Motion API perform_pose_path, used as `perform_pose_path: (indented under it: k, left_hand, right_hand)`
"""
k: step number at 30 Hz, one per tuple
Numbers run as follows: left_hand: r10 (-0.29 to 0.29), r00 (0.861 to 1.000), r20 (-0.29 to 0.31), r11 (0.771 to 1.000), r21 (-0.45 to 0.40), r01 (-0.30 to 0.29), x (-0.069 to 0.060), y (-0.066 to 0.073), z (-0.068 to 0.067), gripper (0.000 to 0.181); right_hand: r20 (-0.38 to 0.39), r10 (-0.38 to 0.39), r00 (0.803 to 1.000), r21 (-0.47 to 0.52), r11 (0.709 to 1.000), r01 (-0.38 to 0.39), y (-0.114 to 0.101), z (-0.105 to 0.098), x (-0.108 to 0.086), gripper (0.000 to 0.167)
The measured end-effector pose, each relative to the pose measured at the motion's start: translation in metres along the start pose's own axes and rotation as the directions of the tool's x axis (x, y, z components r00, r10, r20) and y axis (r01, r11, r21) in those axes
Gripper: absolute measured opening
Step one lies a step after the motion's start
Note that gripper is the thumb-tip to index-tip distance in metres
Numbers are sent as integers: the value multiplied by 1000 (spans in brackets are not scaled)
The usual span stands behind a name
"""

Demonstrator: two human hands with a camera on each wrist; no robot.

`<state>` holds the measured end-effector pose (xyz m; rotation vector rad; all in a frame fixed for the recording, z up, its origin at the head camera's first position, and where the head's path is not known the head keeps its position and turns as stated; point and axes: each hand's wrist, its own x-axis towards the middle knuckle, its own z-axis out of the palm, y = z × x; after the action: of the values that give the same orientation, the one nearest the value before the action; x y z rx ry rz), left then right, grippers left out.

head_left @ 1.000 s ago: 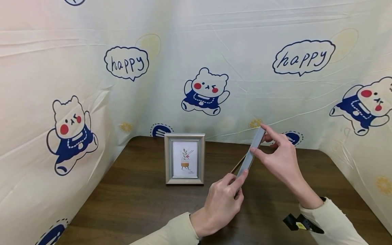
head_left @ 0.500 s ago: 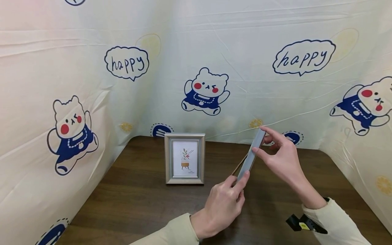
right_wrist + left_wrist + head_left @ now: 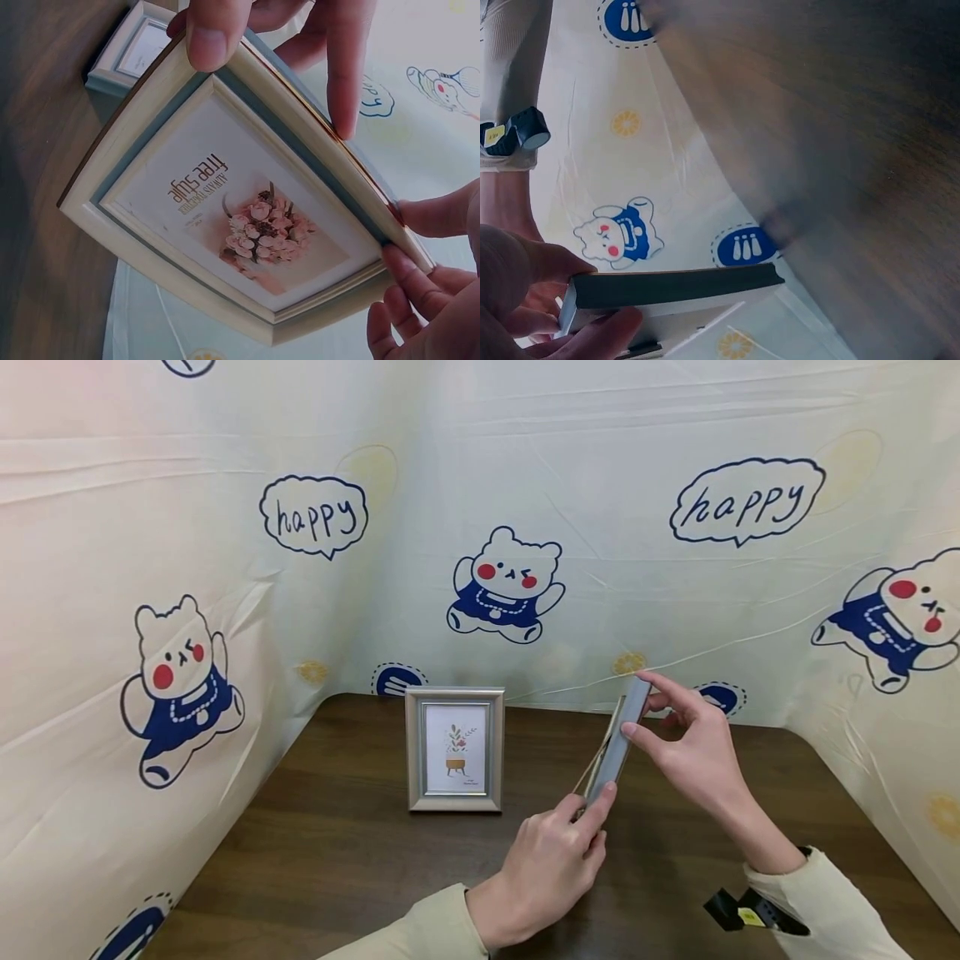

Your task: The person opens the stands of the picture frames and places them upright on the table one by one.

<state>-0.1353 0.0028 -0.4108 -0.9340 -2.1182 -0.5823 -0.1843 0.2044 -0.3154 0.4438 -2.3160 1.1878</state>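
Note:
Both hands hold a cream-and-blue picture frame (image 3: 619, 739), turned nearly edge-on and tilted in the head view. My left hand (image 3: 551, 868) grips its lower near end, and my right hand (image 3: 690, 727) pinches the upper end between thumb and fingers. In the right wrist view the front of this frame (image 3: 232, 180) shows pink flowers and the words "free style". There the left hand (image 3: 300, 37) comes in from the top and the right hand (image 3: 442, 277) from the right edge. A thin pale panel (image 3: 600, 758) stands slightly apart from the back.
A second silver picture frame (image 3: 455, 749) with a potted-plant print stands upright to the left on the dark wooden table (image 3: 322, 852). Patterned cloth (image 3: 420, 593) with bears and "happy" bubbles closes off the back and sides. A black wrist camera (image 3: 753, 912) hangs at the right sleeve.
The held frame has shifted slightly right with both hands. A pale strip at its back, on the left side, now shows more widely. The standing frame has stayed in place.

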Motion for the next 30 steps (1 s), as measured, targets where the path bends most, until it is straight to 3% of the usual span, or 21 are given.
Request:
perform_pose_path:
  k: [9, 21, 30]
  left_hand:
    - [7, 999, 43, 1000, 4, -7, 2, 5, -1, 66]
    - [-10, 1000, -7, 1000, 14, 10, 3, 6, 1, 69]
    - [5, 1000, 12, 1000, 30, -6, 4, 7, 1, 69]
  right_hand:
    - [27, -13, 1000, -24, 1000, 13, 0, -4, 0, 61]
    - [-11, -21, 1000, -18, 1000, 21, 0, -4, 1, 61]
    - [-30, -16, 999, 11, 1000, 16, -1, -4, 1, 58]
